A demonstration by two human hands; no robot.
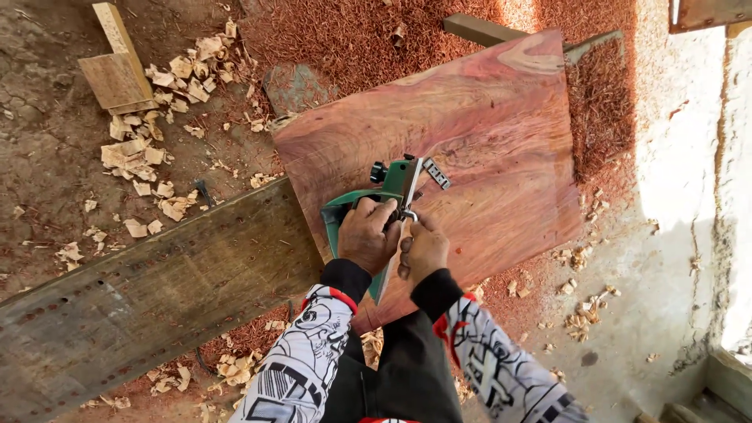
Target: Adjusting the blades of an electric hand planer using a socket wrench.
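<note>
A: While we look down from the head view, where do we find the tool?

B: We find the green electric planer (385, 205) turned on its side on the reddish wood slab (470, 133), near the slab's lower edge. The slab lies tilted over a grey plank (149, 290) and a floor covered with red shavings (368, 39).

A: How do we hold it?

B: Our left hand (366, 235) is clenched around the planer's handle end. Our right hand (423, 249) pinches at a small metal part beside the base plate; we cannot tell which part it is, as the fingers cover it.

A: How will the planer handle?

B: We judge it compact but fairly heavy, with a rigid plastic body and a smooth metal sole. The body is stiff and will not flex. The sole side is likely slippery and may carry a sharp blade, so we keep our fingers off it. The safest hold is the moulded handle, with the black front knob (378, 170) as a second point.

A: And the slab?

B: We judge it heavy, stiff and smooth-faced. Resting at an angle, it could shift under side load.

A: Anything else nearby?

B: Pale wood chips (149, 149) and a small wooden block (116, 78) lie well apart on the floor at upper left.
</note>
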